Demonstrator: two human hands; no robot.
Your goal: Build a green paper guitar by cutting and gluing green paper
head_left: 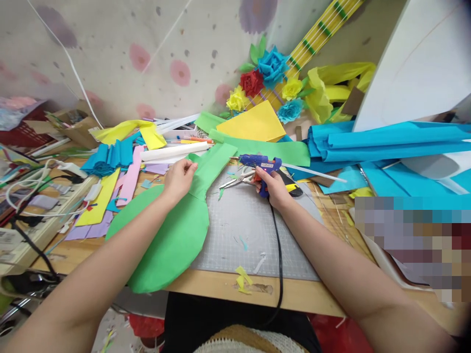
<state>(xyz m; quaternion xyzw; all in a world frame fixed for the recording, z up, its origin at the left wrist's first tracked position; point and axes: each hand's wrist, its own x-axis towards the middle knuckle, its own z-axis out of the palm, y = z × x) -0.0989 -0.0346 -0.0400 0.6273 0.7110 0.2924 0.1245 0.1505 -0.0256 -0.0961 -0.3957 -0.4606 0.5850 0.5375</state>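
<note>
A green paper-covered shape [172, 240] with a rounded body and a straight neck lies on the left part of the cutting mat and over the table. At the neck's left side, my left hand [180, 179] pinches a green paper flap [193, 158] at its edge. My right hand [273, 186] is wrapped round the handle of a blue hot glue gun [257, 161], a clear glue stick [316, 172] poking out of its back. The gun's nozzle points left, close to the neck's right edge. Scissors [235, 181] lie open on the mat below the gun.
Beneath is a grey cutting mat [235, 245] with paper scraps. Behind lie a yellow sheet [253, 122], green strips and paper flowers [273, 66]. Blue crepe paper [386, 139] is piled at right. Power strips and cables [47, 201] crowd the left; the gun's black cord [279, 255] hangs over the front edge.
</note>
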